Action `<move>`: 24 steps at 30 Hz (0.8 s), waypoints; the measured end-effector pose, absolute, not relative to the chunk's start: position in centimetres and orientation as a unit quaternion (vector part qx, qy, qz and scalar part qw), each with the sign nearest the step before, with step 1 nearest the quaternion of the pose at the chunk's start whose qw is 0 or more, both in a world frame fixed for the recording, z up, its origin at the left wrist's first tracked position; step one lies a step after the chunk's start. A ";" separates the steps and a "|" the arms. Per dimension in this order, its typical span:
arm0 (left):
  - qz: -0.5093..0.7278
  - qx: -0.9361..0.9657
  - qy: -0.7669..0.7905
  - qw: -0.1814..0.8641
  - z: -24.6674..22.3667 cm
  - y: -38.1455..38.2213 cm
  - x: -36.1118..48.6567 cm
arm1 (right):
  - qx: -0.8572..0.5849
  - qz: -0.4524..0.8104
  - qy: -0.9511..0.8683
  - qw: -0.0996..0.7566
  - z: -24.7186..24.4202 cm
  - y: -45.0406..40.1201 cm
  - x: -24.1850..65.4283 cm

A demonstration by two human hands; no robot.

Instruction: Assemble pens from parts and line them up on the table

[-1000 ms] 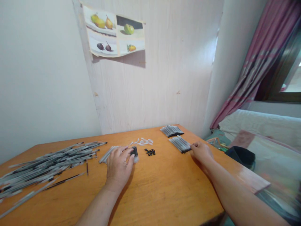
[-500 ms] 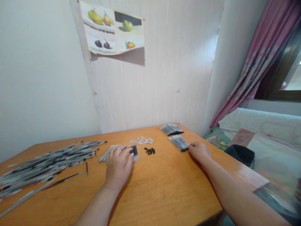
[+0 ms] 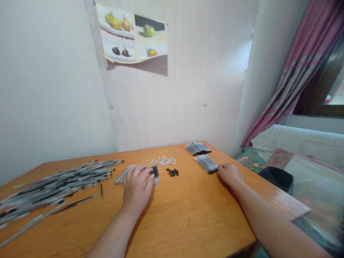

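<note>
My left hand (image 3: 137, 184) lies over a row of pens with dark ends (image 3: 155, 171), its fingers spread and touching them near the middle of the table. Clear tubes (image 3: 124, 175) stick out to its left. My right hand (image 3: 229, 174) has its fingers pressed together at the black ends of a neat row of pens (image 3: 205, 163); whether something is between the fingertips is hidden. Behind that row lies another row of pens (image 3: 197, 148). Small black plugs (image 3: 172, 172) and small clear caps (image 3: 163, 160) lie between my hands.
A large loose pile of pens (image 3: 61, 182) covers the left of the orange table (image 3: 172, 222). Beyond the right edge are a dark open container (image 3: 276, 177) and a covered bed (image 3: 314, 154). A wall with a fruit picture (image 3: 131, 34) stands behind.
The whole view has shifted slightly, so everything appears a little farther right. Both hands stay in nearly the same places beside the pens.
</note>
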State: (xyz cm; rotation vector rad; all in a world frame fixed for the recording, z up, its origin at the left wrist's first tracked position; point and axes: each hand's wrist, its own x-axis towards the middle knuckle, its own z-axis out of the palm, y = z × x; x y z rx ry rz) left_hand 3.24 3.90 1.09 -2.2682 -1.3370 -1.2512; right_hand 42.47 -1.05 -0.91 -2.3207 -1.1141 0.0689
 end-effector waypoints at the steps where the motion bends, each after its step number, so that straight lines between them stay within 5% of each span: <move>1: -0.424 -0.774 -0.457 0.113 1.1 3.9 3.2 | -0.865 0.023 -0.417 0.279 -0.9 -1.0 42.5; 24: -0.466 -0.719 -0.514 0.028 2.0 4.7 1.8 | -0.819 -0.067 -0.484 0.302 1.0 -1.9 38.4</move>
